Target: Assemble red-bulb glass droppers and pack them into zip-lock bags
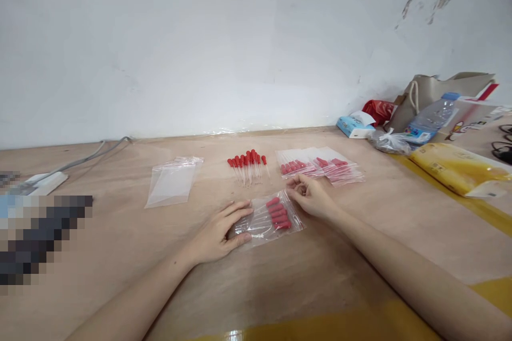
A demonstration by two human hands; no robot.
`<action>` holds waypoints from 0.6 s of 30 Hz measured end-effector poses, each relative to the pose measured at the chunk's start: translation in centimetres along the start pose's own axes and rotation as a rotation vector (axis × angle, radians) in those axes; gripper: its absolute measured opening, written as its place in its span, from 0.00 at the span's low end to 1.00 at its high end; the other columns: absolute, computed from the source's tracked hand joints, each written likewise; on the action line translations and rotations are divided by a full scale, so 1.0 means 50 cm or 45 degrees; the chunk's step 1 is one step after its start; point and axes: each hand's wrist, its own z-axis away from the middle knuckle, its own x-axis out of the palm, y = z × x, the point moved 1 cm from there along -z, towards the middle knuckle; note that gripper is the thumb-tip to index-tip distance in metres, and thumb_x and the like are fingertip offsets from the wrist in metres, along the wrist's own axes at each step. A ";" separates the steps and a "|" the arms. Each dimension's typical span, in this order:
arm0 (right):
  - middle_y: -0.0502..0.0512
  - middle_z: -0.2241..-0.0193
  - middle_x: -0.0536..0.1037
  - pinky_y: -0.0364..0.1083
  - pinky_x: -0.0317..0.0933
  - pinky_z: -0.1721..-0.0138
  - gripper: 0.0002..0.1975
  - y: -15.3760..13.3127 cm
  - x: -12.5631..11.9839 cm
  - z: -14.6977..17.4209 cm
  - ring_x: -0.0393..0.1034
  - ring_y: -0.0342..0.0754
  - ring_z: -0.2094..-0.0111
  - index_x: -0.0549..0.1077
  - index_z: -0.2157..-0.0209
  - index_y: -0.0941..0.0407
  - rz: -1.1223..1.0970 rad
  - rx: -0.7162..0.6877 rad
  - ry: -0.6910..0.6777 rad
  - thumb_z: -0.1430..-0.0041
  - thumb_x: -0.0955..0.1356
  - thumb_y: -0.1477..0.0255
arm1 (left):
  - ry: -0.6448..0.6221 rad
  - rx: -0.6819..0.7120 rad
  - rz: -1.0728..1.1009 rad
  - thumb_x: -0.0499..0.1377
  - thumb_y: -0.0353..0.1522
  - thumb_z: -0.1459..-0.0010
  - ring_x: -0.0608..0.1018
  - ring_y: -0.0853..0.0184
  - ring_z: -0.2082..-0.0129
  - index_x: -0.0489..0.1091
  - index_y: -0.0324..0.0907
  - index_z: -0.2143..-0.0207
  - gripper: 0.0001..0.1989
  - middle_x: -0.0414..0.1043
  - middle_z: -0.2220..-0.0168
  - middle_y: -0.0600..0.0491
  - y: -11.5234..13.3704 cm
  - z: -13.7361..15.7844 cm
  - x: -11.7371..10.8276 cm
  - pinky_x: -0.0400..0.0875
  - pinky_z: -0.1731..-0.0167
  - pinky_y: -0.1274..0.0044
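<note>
A clear zip bag (264, 219) lies flat in front of me, with several red-bulbed droppers (279, 213) side by side inside, bulbs toward its right end. My left hand (222, 229) rests at the bag's left end, thumb and fingers apart and touching the plastic. At the upper right corner, by the zip edge, my right hand (306, 194) is closed in a pinch on the bag. Loose red-bulbed droppers (248, 162) lie in a pile beyond the bag. Filled zip bags (320, 164) overlap at the right, and flat bags without droppers (172, 184) lie at the left.
On the right stand a blue tissue box (355, 127), a plastic bottle (434, 117), a yellow pack (456, 169) and a beige bag (436, 93). A grey cable (96, 153) runs along the left. The white wall (200, 48) borders the table's far edge.
</note>
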 end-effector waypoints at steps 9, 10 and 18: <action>0.52 0.74 0.74 0.39 0.57 0.71 0.04 -0.048 0.024 -0.106 0.67 0.42 0.72 0.70 0.73 0.58 0.451 -0.001 -0.062 0.53 0.64 0.75 | 0.051 -0.015 0.074 0.51 0.37 0.42 0.53 0.60 0.41 0.58 0.47 0.45 0.21 0.44 0.39 0.50 -0.004 0.005 0.005 0.54 0.45 0.67; 0.51 0.74 0.74 0.39 0.57 0.72 0.04 -0.052 0.027 -0.108 0.67 0.42 0.72 0.70 0.74 0.57 0.453 0.016 -0.178 0.54 0.66 0.72 | 0.103 -0.042 0.075 0.51 0.37 0.42 0.53 0.60 0.41 0.59 0.46 0.46 0.21 0.43 0.39 0.50 -0.006 0.005 0.006 0.55 0.45 0.67; 0.48 0.79 0.70 0.39 0.51 0.79 0.18 -0.063 0.014 -0.078 0.63 0.41 0.77 0.70 0.76 0.57 0.419 0.128 -0.829 0.65 0.72 0.58 | 0.562 -0.355 -0.246 0.54 0.41 0.46 0.63 0.58 0.48 0.67 0.46 0.57 0.15 0.61 0.49 0.48 -0.046 -0.002 0.002 0.57 0.50 0.62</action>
